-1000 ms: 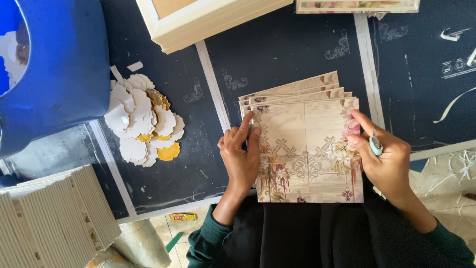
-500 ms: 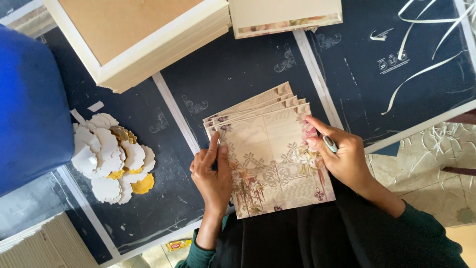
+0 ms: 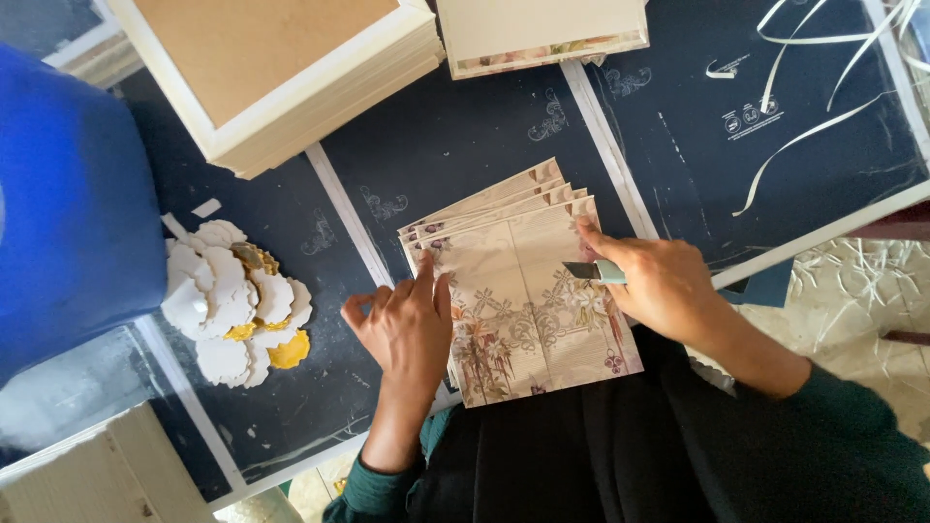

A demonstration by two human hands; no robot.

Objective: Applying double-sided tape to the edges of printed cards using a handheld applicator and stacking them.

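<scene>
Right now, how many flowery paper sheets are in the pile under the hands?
5 sheets show, fanned at the top edges: the top one lies under the left hand and right hand, four more peek out behind it. More may be hidden underneath.

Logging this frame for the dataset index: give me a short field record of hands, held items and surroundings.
left hand: flat on the left edge of the stack of floral printed sheets
right hand: grips a craft knife, blade on the top sheet
surface: dark cutting mat
left of stack: pile of white and yellow scalloped paper cutouts
top: stacked cream frames
far left: blue container
top right: thin paper strips
</scene>
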